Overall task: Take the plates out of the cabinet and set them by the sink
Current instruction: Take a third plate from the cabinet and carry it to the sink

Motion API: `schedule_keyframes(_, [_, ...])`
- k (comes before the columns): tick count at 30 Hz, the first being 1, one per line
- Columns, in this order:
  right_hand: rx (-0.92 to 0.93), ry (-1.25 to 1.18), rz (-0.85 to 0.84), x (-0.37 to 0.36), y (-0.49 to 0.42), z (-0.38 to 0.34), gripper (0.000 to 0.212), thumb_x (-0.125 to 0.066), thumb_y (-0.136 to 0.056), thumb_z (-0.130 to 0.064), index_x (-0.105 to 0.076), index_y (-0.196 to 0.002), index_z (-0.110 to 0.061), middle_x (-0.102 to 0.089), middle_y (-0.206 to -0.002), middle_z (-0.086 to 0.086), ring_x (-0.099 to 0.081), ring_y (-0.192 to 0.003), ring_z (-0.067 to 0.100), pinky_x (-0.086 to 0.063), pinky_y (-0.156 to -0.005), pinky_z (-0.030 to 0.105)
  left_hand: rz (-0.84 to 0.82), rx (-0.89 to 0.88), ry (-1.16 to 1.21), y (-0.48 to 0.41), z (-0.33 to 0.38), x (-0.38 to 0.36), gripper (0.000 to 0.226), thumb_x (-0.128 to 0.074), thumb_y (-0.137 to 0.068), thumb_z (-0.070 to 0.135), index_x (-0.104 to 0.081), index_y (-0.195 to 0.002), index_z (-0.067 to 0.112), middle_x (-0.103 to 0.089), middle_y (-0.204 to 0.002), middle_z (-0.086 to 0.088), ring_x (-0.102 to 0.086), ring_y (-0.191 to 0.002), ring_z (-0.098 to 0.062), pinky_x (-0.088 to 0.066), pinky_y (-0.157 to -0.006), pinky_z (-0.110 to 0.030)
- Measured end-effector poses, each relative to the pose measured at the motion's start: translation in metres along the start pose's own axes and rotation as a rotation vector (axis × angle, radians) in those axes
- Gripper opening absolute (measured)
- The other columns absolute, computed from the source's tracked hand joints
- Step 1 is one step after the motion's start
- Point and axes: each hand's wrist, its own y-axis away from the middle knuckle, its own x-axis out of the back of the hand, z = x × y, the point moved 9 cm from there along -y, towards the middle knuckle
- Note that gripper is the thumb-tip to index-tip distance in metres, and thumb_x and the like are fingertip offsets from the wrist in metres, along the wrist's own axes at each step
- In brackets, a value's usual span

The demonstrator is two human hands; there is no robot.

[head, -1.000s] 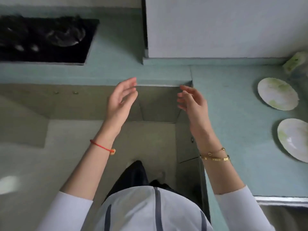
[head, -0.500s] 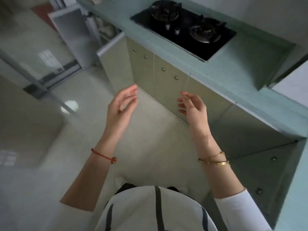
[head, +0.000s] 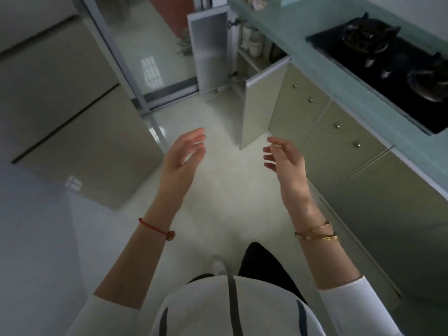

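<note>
A pale floor (head: 218,190) fills the middle of the frame, with a green countertop (head: 315,59) and its row of lower doors (head: 339,132) running down the right side. At upper centre the cabinet (head: 254,44) stands with both doors swung out. Pale items sit on its shelves, too blurred to call plates, and no sink is in view. A black hob (head: 388,64) occupies the upper right. At centre, the left hand (head: 180,161) and right hand (head: 286,163) hover apart, palms facing, fingers relaxed and empty. The step looks like the approach to the cabinet; next comes a reach inside to grip a plate.
</note>
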Motion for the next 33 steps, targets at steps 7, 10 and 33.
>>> schedule_keyframes(7, [-0.001, 0.011, -0.108, -0.101, -0.066, -0.003, 0.021, -0.053, -0.096, -0.013, -0.067, -0.11, -0.017, -0.068, -0.088, -0.004, -0.064, -0.08, 0.009, -0.052, -0.07, 0.021, 0.113, 0.022, 0.023, -0.072, -0.02, 0.058, 0.035, -0.062, -0.09, 0.016, -0.064, -0.125, 0.02, -0.067, -0.124, -0.003, -0.062, -0.118, -0.023, -0.045, -0.107, -0.053])
schedule_keyframes(10, [0.021, 0.007, -0.138, -0.145, -0.113, -0.014, 0.019, -0.053, -0.096, -0.013, -0.067, -0.104, -0.023, -0.068, -0.09, -0.005, -0.064, -0.081, 0.01, -0.051, -0.071, 0.022, 0.145, 0.016, 0.041, -0.124, -0.021, 0.073, 0.037, -0.062, -0.089, 0.017, -0.063, -0.126, 0.022, -0.067, -0.125, -0.002, -0.062, -0.118, -0.022, -0.046, -0.108, -0.051])
schedule_keyframes(33, [-0.02, 0.062, 0.115, -0.331, -0.505, -0.091, 0.021, -0.054, -0.098, -0.015, -0.063, -0.116, -0.02, -0.065, -0.115, 0.004, -0.061, -0.104, 0.019, -0.051, -0.085, 0.028, -0.089, 0.024, 0.036, -0.626, -0.053, 0.07, 0.033, -0.063, -0.09, 0.016, -0.066, -0.118, 0.033, -0.069, -0.122, 0.009, -0.063, -0.117, -0.013, -0.048, -0.105, -0.044])
